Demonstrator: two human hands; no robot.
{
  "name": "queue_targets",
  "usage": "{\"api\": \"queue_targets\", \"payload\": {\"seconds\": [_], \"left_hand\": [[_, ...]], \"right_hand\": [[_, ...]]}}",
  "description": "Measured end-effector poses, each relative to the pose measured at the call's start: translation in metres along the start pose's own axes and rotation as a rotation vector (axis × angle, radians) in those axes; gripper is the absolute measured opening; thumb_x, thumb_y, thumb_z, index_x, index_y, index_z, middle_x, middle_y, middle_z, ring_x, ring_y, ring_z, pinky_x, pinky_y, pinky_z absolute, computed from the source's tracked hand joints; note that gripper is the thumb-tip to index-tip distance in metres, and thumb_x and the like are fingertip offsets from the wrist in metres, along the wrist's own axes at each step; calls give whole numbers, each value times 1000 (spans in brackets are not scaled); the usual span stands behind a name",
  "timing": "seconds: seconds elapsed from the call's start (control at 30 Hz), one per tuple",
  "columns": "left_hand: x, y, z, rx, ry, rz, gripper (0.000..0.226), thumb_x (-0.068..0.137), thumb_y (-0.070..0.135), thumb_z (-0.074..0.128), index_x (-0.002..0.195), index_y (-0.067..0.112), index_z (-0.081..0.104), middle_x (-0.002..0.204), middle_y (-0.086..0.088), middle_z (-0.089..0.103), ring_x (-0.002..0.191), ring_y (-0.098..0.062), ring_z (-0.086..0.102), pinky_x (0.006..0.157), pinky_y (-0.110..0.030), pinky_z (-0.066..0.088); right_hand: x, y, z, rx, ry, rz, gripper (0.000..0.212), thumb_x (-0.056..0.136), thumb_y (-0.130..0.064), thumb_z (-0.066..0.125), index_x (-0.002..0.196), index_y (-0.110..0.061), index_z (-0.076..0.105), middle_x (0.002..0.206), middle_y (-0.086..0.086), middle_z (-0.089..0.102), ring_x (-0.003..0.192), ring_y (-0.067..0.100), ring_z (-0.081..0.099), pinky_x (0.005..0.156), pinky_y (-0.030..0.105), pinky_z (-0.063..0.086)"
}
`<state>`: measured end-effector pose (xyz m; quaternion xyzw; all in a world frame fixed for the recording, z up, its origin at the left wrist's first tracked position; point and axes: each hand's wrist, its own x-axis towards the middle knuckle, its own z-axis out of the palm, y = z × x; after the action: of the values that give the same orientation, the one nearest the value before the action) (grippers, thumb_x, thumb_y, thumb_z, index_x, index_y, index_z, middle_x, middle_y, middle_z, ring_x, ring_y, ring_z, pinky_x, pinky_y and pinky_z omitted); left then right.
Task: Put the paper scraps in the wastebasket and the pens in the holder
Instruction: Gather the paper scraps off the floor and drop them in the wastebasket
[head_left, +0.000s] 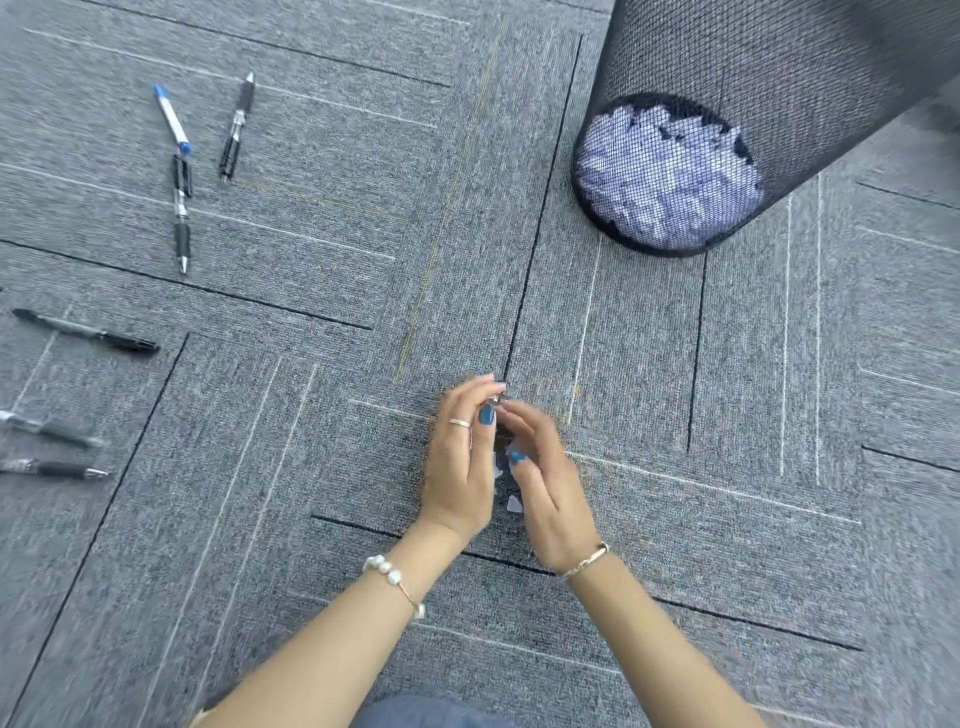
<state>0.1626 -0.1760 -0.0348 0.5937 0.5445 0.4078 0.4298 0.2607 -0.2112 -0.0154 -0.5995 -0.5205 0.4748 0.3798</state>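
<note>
My left hand (460, 457) and my right hand (550, 483) are cupped together low over the grey carpet, closed around white paper scraps (513, 503) that peek out between the palms. A black mesh wastebasket (727, 78) stands at the upper right, with crumpled white paper (665, 176) showing through its mesh near the bottom. Several pens lie on the carpet at the left: a blue-capped white pen (171, 118), a black pen (237, 127), another black pen (182, 213), a black pen (85, 331), and two more at the left edge (52, 431) (54, 468). No pen holder is in view.
Grey carpet tiles (332, 260) with dark seams cover the whole floor. A blue denim knee (431, 714) shows at the bottom edge between my forearms.
</note>
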Motion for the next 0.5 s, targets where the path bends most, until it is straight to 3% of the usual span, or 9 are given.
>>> {"api": "queue_targets", "payload": {"seconds": [0.13,0.3,0.43,0.5], "left_hand": [[0,5,5,-34,25,-41,34,95,36,27,117,24,50,121,-1,55,116,-11,50,99,-39,40],[-8,8,-4,41,-77,-19,55,88,62,24,123,27,48,129,9,50,121,2,43,101,-13,32],[-14,7,-6,426,-368,146,71,77,69,40,132,25,42,144,8,36,136,-4,22,114,-30,13],[-13,7,-5,571,-431,165,71,76,65,45,134,23,41,146,4,33,137,-10,20,114,-32,6]], "right_hand": [[-11,-1,3,316,178,51,52,78,1,32,126,-16,37,132,3,50,125,11,45,102,25,36],[-15,4,-15,348,370,57,51,77,0,31,125,-16,38,138,7,44,129,14,41,110,39,30],[-17,3,-22,282,351,103,51,78,-5,32,122,-29,39,143,5,36,130,7,38,110,45,29],[-17,1,-24,254,333,115,52,78,-6,33,122,-33,39,144,3,36,131,7,37,110,46,29]]}}
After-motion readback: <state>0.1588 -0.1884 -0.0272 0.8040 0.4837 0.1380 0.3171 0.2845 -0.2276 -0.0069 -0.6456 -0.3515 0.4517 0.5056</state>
